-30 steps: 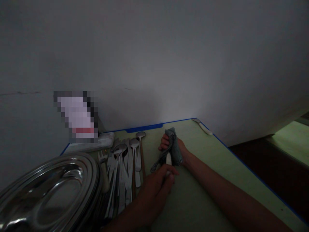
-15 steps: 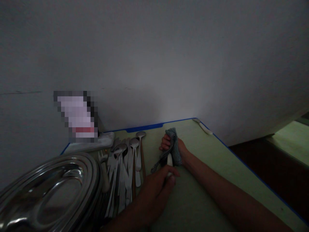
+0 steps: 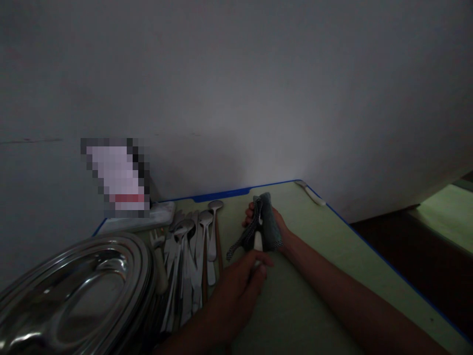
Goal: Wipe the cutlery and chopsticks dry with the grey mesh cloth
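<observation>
Over the table, my left hand (image 3: 246, 283) is closed on the pale handle of a white-handled piece of cutlery (image 3: 258, 241). Its far end goes into a grey-green cloth (image 3: 271, 224) with a dark checked edge, so the head is hidden. My right hand (image 3: 279, 219) is wrapped round that cloth from behind, its fingertips showing on the left side. Left of my hands lies a pile of metal spoons and knives (image 3: 188, 261). A white-handled fork (image 3: 158, 266) rests at the pile's left side.
Stacked oval steel trays (image 3: 92, 296) fill the lower left. Behind them a blurred-out phone-like object (image 3: 118, 172) leans on a whitish block (image 3: 158, 217). Another white-handled utensil (image 3: 312, 195) lies at the far right corner of the blue-edged table (image 3: 295, 305). A grey wall (image 3: 236, 98) stands behind.
The cloth has opened out a little around the utensil, showing more of it near its neck. My left hand has shifted slightly away from me and left.
</observation>
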### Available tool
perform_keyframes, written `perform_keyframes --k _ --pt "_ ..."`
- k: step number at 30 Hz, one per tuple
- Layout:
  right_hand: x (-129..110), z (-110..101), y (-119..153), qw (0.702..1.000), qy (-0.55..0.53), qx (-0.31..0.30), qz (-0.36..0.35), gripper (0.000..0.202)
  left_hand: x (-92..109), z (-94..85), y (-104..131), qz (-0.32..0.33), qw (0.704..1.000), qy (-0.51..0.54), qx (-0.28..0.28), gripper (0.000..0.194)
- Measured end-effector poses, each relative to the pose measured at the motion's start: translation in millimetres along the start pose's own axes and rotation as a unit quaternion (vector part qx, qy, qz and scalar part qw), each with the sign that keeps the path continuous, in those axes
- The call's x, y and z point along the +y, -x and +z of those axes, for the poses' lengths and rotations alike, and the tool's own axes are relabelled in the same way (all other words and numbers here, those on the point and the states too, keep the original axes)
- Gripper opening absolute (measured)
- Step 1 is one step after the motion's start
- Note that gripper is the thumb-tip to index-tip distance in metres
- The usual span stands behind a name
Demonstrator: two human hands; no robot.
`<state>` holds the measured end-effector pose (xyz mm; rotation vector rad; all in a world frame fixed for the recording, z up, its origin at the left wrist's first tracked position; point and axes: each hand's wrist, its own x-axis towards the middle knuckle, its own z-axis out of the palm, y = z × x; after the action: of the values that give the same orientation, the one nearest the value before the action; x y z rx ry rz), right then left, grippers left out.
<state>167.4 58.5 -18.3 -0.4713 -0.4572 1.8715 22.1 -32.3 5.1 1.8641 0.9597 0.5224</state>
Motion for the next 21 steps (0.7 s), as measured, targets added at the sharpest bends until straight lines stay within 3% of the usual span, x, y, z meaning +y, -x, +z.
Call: perform_keyframes --k 7,16,21 --pt "-5 4 6 0.998 0.023 0.045 0.030 0.030 1 -1.0 1 0.004 1.000 -0.004 0.001 0.023" --pt "-5 10 8 0.990 0.094 0.108 -0.006 0.032 -2 1.0 1 0.002 1.000 -0.003 0.006 0.023" --pt "-5 15 12 0.974 0.088 0.209 -0.028 0.034 -1 1.3 1 0.004 1.000 0.006 0.007 0.020"
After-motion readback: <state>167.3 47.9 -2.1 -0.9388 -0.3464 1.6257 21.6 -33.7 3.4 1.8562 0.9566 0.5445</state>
